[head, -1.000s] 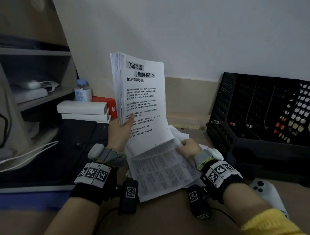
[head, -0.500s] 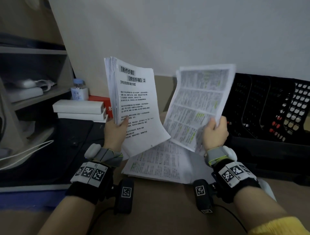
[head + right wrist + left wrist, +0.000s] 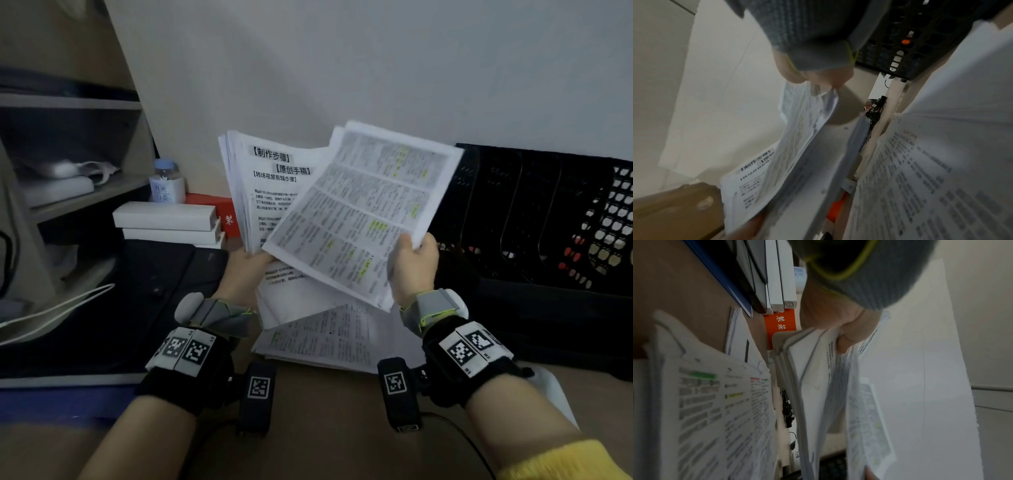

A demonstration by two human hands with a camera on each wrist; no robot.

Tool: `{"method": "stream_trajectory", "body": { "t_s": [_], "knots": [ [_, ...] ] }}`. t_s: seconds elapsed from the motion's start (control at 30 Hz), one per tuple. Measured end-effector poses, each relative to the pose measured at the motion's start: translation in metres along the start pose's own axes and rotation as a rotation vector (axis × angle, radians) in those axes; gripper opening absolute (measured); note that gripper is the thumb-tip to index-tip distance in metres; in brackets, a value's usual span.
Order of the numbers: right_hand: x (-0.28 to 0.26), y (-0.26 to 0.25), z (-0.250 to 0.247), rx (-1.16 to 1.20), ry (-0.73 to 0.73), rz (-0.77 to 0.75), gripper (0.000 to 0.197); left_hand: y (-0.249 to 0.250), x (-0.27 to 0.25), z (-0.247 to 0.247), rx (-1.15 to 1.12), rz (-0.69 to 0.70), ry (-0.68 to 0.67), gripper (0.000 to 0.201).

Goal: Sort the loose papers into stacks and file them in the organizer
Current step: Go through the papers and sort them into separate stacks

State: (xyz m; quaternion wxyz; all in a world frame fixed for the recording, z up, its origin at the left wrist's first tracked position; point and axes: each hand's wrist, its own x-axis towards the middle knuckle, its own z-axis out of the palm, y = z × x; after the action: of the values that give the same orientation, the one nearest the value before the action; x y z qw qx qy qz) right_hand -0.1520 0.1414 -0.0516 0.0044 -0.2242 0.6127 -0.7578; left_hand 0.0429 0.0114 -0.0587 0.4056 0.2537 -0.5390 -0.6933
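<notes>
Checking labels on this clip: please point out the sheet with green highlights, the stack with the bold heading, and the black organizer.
Highlighted sheet (image 3: 363,212), head view: middle of its printed face.
Headed stack (image 3: 270,178), head view: top page, under the heading.
Black organizer (image 3: 534,212), head view: a perforated divider.

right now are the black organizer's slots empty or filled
Empty as far as shown: the organizer slots hold no paper; its right end is cut off.
</notes>
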Motion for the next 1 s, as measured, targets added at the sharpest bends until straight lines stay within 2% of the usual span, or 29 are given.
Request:
{"method": "stream_trajectory", "body": {
  "t_s": [0.1, 0.23, 0.33, 0.47, 0.53, 0.7, 0.83, 0.93, 1.0],
  "knots": [
    [-0.004, 0.001, 0.000, -0.097, -0.103, 0.064, 0.013, 0.003, 0.001, 0.001, 0.000, -0.068, -0.049, 0.024],
    [-0.011, -0.007, -0.004, -0.083, -0.288, 0.221, 0.017, 0.001, 0.001, -0.001, -0.048, -0.032, -0.094, 0.038],
    [-0.015, -0.008, -0.003, -0.043, -0.325, 0.222, 0.023, -0.002, 0.002, -0.002, -0.063, -0.063, -0.135, 0.053],
    [-0.010, -0.004, 0.001, -0.012, -0.152, 0.180, 0.023, 0.002, -0.001, 0.000, -0.086, -0.084, -0.135, 0.035],
    [-0.006, 0.000, 0.000, 0.003, -0.124, 0.181, 0.018, 0.002, 0.000, 0.000, -0.068, -0.092, -0.116, 0.032],
    [-0.008, 0.005, 0.001, 0.017, -0.166, 0.168, 0.023, 0.003, 0.002, -0.004, -0.045, -0.102, -0.113, 0.031],
    [-0.012, 0.001, -0.001, 0.075, -0.275, 0.287, 0.029, 0.002, 0.001, -0.006, -0.025, -0.116, -0.118, 0.010],
    [-0.012, 0.002, -0.004, 0.069, -0.315, 0.352, 0.032, 0.004, -0.002, -0.006, -0.060, -0.125, -0.117, 0.023],
    [-0.011, 0.004, -0.003, 0.057, -0.269, 0.345, 0.031, 0.004, -0.003, -0.006, -0.051, -0.148, -0.128, 0.016]
  ]
}}
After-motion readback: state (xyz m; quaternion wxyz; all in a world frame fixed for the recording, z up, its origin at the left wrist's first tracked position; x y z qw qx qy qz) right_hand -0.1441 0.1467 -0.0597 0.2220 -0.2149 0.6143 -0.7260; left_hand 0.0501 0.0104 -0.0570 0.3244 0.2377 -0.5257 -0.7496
